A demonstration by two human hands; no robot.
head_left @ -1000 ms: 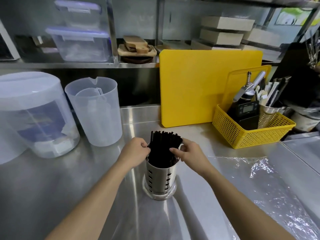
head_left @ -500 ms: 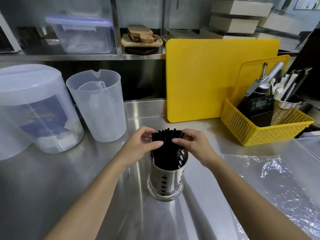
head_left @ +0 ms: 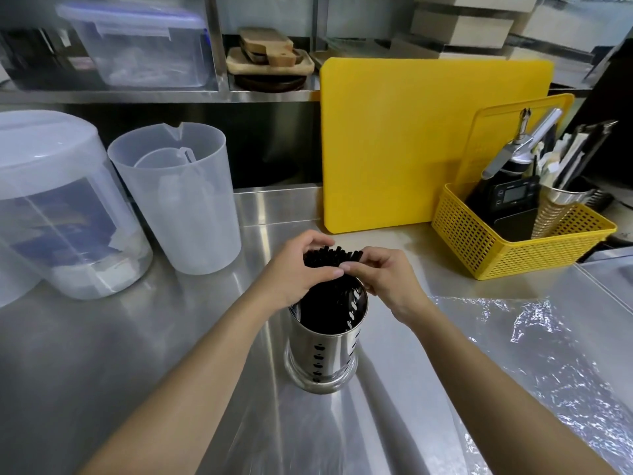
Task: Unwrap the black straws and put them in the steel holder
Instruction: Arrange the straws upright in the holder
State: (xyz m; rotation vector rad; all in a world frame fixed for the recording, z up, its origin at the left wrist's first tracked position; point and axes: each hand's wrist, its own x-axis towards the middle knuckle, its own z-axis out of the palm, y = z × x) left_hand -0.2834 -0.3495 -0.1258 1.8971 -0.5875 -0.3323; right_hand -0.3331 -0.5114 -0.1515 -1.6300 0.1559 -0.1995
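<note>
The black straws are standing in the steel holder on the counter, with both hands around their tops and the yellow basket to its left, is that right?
Not quite: the head view shows the yellow basket to the right of the steel holder, not left. The black straws do stand in it, with the left hand and right hand around their tops.

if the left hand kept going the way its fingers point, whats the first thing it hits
The left hand points right, across the black straws, so it would probably meet the right hand first; their fingertips look almost touching above the steel holder, though depth is unclear.
</note>
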